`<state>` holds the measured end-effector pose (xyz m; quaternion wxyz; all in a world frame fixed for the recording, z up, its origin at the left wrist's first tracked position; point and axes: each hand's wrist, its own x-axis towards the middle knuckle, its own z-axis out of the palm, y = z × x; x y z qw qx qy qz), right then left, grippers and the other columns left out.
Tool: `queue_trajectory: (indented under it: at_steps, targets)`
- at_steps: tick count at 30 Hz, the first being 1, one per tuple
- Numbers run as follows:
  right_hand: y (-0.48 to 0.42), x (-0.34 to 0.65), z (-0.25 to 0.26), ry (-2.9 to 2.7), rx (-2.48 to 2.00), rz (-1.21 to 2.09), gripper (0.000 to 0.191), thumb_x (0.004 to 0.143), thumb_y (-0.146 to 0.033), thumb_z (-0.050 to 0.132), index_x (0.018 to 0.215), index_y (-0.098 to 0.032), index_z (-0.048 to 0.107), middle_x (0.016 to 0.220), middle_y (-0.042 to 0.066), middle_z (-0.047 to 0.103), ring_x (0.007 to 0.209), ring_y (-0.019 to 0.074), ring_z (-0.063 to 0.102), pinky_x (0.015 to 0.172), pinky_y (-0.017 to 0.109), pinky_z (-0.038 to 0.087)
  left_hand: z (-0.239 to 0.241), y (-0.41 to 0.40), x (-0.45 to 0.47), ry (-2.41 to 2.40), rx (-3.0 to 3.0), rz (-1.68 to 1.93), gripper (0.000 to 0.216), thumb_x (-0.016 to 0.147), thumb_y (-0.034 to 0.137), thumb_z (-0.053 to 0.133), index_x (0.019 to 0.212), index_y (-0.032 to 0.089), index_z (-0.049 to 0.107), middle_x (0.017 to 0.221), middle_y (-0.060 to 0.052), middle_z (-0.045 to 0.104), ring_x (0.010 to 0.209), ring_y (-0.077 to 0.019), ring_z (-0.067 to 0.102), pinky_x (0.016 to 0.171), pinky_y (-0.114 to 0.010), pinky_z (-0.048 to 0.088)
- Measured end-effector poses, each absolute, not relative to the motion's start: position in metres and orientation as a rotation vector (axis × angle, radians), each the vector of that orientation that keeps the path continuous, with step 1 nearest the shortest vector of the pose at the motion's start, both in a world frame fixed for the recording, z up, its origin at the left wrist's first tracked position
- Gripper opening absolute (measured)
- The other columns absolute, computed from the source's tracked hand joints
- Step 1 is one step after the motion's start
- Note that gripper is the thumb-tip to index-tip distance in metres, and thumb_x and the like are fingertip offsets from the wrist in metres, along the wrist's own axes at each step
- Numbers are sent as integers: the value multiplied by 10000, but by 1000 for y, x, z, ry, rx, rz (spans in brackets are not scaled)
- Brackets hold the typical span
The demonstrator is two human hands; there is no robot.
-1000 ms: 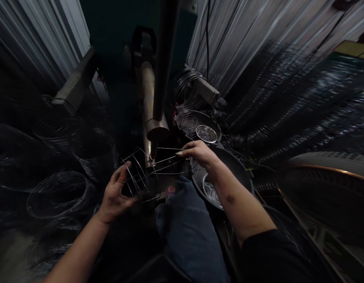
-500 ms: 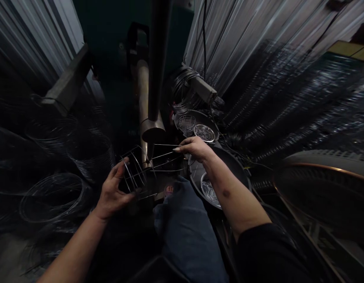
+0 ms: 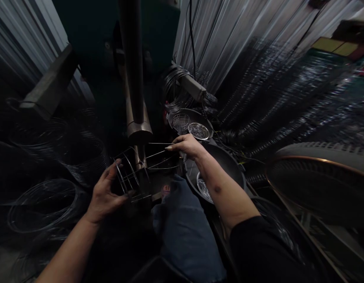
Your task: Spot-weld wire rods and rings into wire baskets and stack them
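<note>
A wire frame (image 3: 120, 177) of metal rings and long thin rods lies on its side below the machine's metal arm (image 3: 139, 127). My left hand (image 3: 103, 193) grips its near-left ring, thumb at the bottom and fingers at the top. Across from it, my right hand (image 3: 186, 145) pinches a thin metal rod (image 3: 155, 155) between thumb and fingertips. Other rods run alongside towards that hand. The lower metal post (image 3: 140, 157) stands at the rods' left ends; whether they touch it is too dark to tell.
Round dark pans (image 3: 230, 165) stand right of my knee, holding small dishes of metal pieces (image 3: 199, 131). A fan (image 3: 311, 169) is at the right. Wire coils (image 3: 43, 204) lie at the left, and stacked shiny wire goods (image 3: 288, 98) line the right wall.
The whole scene has shifted left in the picture as my head turned slightly right. Both hands keep their holds, with the wire frame in about the same place between them.
</note>
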<state>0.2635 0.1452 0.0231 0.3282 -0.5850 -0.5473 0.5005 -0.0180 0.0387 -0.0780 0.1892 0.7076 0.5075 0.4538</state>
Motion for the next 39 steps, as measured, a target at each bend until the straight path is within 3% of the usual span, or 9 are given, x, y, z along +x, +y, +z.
queue_trajectory:
  at_steps: [15,19,24,28,34,39]
  targets:
    - [143,264,11,-1488,-1491,1230,326,459,-359,823,649,-130,687,530,-23,572,524,99,484,536,244,392,-78,39,-20,1388,1978,1253,936,627,390,788,1434,263,330,1399,-95,441,1246,-290,480,1066,-482,391]
    - [132,281,15,-1545,-1471,969,362,573,-429,760,792,-142,735,660,9,656,643,144,566,619,260,425,-77,36,-19,1369,1940,1306,936,626,356,793,1434,261,330,1408,-94,436,1241,-281,485,1067,-468,392]
    - [100,321,45,-1551,-1665,593,302,599,-437,745,697,-151,741,615,32,659,639,178,577,612,284,423,-82,32,-22,1401,1860,1343,964,612,371,797,1441,260,317,1405,-104,437,1217,-290,506,1049,-481,408]
    - [85,315,56,-1617,-1555,839,270,569,-403,777,634,-146,721,597,33,648,593,159,556,598,284,421,-84,34,-20,1378,1874,1361,977,612,357,802,1447,254,307,1424,-113,417,1232,-292,495,1052,-472,408]
    - [105,271,30,-1687,-1319,1200,276,547,-402,789,605,-147,699,538,-9,583,529,109,491,538,254,378,-83,36,-17,1381,1850,1365,975,618,348,803,1448,254,301,1415,-105,429,1231,-280,498,1062,-462,401]
    - [120,263,19,-1651,-1283,1284,291,520,-396,797,600,-139,687,505,-17,559,492,98,469,506,248,363,-79,38,-22,1378,1857,1375,956,635,342,787,1449,235,298,1425,-119,419,1232,-284,497,1066,-464,397]
